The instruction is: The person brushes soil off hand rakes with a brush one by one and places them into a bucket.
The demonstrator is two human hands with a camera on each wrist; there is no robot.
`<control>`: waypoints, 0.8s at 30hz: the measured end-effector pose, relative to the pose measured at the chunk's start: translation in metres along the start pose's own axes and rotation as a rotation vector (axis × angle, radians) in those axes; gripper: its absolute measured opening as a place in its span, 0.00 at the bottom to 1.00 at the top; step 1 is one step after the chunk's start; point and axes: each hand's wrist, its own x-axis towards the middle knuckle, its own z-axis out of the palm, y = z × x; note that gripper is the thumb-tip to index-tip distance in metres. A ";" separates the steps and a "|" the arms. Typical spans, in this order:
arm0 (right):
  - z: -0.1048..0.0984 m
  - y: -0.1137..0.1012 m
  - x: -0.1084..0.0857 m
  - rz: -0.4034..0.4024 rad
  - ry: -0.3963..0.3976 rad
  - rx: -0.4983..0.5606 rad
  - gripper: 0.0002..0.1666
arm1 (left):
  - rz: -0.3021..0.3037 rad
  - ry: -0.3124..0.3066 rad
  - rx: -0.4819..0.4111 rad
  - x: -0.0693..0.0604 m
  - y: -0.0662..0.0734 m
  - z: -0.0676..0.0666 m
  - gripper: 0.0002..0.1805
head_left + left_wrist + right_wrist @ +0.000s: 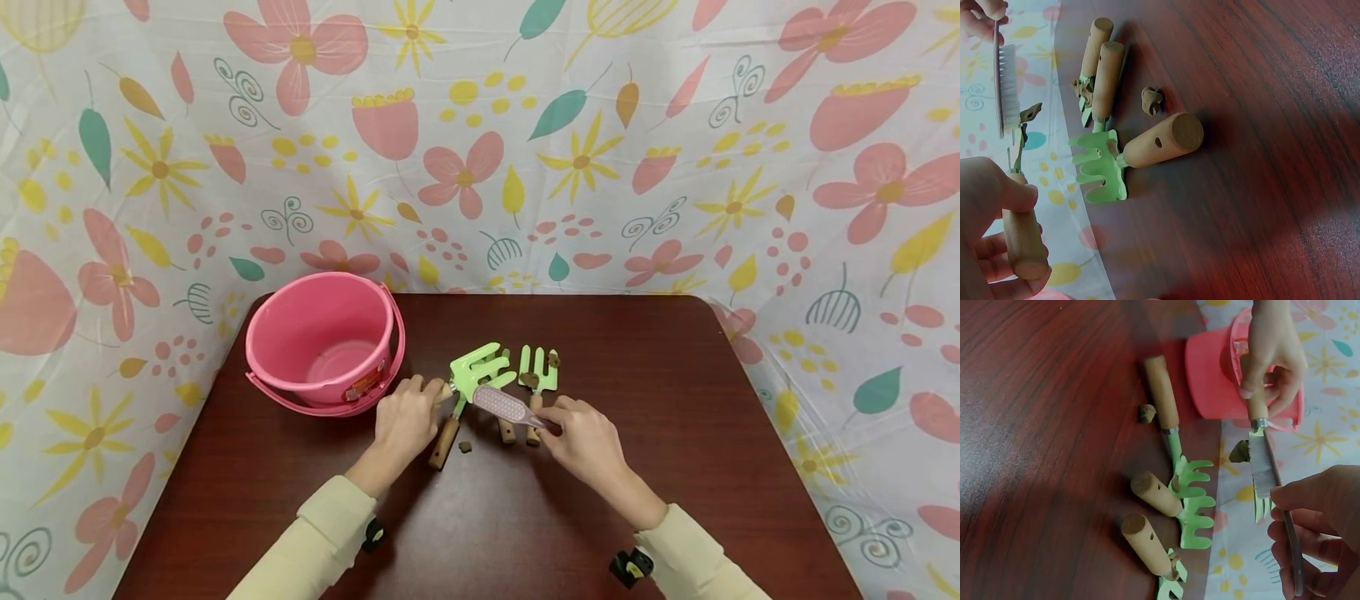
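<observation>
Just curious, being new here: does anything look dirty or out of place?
Yes: a brown clump lies loose on the table, and another clump seems stuck to the green fork in the left hand. Both look like dirt, odd against the bright tool.

Table [675, 383] runs open at its far right!
Bucket [300, 325] blocks the left, and little forks [444, 443] clutter the middle.

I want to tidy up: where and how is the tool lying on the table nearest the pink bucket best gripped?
Probably by the middle of its wooden handle, gripped crosswise, coming from the near side, slightly left. The rounded handle forms the near end; a brown lump lies to its right, and at the far end the left hand holds another tool above its green head.
</observation>
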 end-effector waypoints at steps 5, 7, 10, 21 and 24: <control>0.001 -0.001 -0.001 0.009 -0.003 0.009 0.14 | -0.007 0.009 0.009 -0.001 -0.002 -0.001 0.13; 0.001 -0.001 -0.002 0.011 -0.006 0.012 0.14 | -0.007 0.017 0.015 -0.001 -0.003 -0.001 0.13; 0.002 -0.001 -0.004 0.009 -0.008 0.012 0.15 | 0.002 0.033 0.027 -0.001 -0.005 0.000 0.14; 0.003 0.006 -0.010 0.011 -0.021 0.001 0.15 | -0.011 -0.001 0.052 -0.004 -0.007 0.001 0.17; 0.003 0.006 -0.009 0.010 -0.003 0.002 0.15 | -0.015 -0.007 0.041 -0.005 -0.007 0.002 0.17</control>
